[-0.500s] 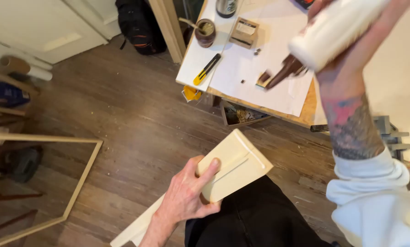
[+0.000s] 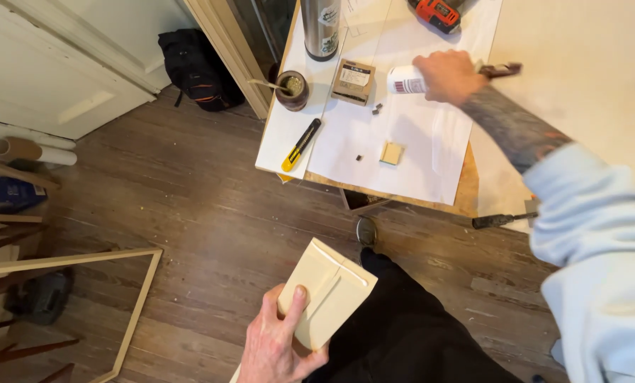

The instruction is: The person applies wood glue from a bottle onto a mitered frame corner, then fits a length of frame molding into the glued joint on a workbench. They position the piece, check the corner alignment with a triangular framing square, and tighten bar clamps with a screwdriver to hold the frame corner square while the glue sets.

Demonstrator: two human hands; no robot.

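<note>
The left hand (image 2: 278, 344) grips a pale wooden piece (image 2: 328, 294) low over the person's lap, thumb pressed flat on its face and fingers wrapped behind, so the grooved face stays turned upward and steady. The right hand (image 2: 446, 74) is stretched out over the counter (image 2: 466, 191), its fingers closed around a white bottle (image 2: 402, 79) lying on the paper sheet (image 2: 417, 149) (probably glue, though I cannot tell). On the counter I count one yellow utility knife (image 2: 301, 145), one small cardboard box (image 2: 353, 81), one round cup (image 2: 292, 90), one metal flask (image 2: 320, 28), one small wooden square (image 2: 392, 152) and one orange drill (image 2: 438, 12), all within reach of the seat.
</note>
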